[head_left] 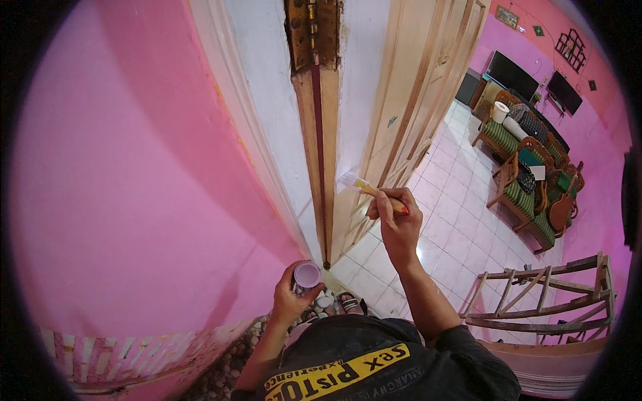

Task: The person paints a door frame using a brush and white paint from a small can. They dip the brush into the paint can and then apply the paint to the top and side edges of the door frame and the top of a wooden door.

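My right hand (400,230) is closed around the wooden handle of a paintbrush (364,188), whose tip is red. Its whitish bristles lie at the white-painted edge (356,87) of a wooden door (414,80), and I cannot tell how firmly they touch. Bare pale wood shows on the door's panelled face. Lower down, my left hand (287,302) grips a small round cup (307,275), its open top facing up, with pale lilac inside. A rusty hinge (313,33) joins the door to the white door frame (264,87).
A pink wall (134,167) rises on the left. Beyond the door, a tiled floor (448,180) leads to wooden chairs with green striped cushions (521,194) and dark screens (513,73). At the lower right stands a wooden ladder (535,311). Pebbles (234,354) lie near my feet.
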Tool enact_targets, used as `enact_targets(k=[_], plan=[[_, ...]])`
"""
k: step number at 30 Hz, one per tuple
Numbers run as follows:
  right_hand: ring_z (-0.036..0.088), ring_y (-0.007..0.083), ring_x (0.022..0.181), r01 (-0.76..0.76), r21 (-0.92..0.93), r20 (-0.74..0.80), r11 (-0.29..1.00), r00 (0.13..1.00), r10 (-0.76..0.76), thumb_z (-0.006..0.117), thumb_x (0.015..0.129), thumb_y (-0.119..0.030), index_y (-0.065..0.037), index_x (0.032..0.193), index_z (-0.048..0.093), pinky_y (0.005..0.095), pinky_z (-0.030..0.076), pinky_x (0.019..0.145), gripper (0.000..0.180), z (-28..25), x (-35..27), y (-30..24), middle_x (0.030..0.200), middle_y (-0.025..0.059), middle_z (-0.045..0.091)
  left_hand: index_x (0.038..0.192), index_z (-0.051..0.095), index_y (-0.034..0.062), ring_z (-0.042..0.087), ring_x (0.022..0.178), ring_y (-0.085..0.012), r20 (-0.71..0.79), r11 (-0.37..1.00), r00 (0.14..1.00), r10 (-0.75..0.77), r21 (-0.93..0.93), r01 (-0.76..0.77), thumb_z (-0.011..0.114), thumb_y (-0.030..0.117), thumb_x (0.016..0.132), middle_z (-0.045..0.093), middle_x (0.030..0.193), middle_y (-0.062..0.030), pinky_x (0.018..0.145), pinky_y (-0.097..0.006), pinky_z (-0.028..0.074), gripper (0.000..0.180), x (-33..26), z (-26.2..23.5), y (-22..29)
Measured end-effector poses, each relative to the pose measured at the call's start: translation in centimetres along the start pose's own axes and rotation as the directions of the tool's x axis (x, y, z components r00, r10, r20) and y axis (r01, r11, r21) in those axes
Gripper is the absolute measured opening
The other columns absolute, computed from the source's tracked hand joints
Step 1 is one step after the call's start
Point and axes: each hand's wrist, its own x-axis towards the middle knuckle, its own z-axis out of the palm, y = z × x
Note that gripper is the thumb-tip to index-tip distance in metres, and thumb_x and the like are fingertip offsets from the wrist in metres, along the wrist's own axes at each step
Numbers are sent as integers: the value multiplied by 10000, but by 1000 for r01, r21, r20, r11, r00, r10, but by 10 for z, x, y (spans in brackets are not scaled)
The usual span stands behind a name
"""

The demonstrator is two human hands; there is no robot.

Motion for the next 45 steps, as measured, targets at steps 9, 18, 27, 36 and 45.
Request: enact_targets(k=[9, 18, 27, 36, 45], plan=[[691, 125, 729, 275, 118, -126, 954, 957, -260, 633, 1009, -89, 47, 1048, 600, 262, 582, 672, 146, 18, 21, -67, 843, 103, 690, 1321, 559, 16, 661, 1109, -206, -4, 998, 999, -34, 48, 34, 889, 229, 786, 694, 1174, -125, 983, -352, 512, 664, -3, -2, 3], [680, 109, 700, 124, -141, 53, 982, 992, -117, 630, 1005, -97, 35, 1027, 616, 252, 551, 622, 135, 10, 16, -28, 795, 84, 688, 1318, 564, 16, 672, 1096, -215, -52, 994, 995, -87, 60, 90, 899, 239, 772, 698, 1169, -132, 974, -355, 519, 678, -11, -1, -2], [686, 120, 708, 338, -32, -82, 940, 937, -340, 638, 999, -81, 42, 1019, 617, 256, 577, 646, 127, 17, 26, -85, 826, 95, 700, 1309, 567, 7, 673, 1103, -220, -24, 995, 996, -85, 55, 86, 899, 260, 773, 701, 1172, -136, 975, -357, 522, 680, -9, -5, 4], [674, 112, 657, 177, -145, 55, 973, 984, -171, 630, 997, -85, 40, 1010, 618, 252, 552, 613, 126, 17, 31, -55, 748, 81, 688, 1308, 565, 3, 672, 1096, -215, -70, 995, 995, -69, 74, 74, 897, 252, 776, 701, 1155, -136, 977, -361, 522, 674, -15, -8, -11], [677, 109, 673, 365, -55, -103, 929, 924, -369, 639, 988, -68, 36, 989, 614, 245, 564, 589, 107, 12, 38, -106, 787, 96, 693, 1312, 555, -6, 668, 1094, -209, -30, 997, 997, -75, 15, 76, 882, 230, 795, 693, 1165, -134, 970, -363, 524, 656, -7, -7, 8]])
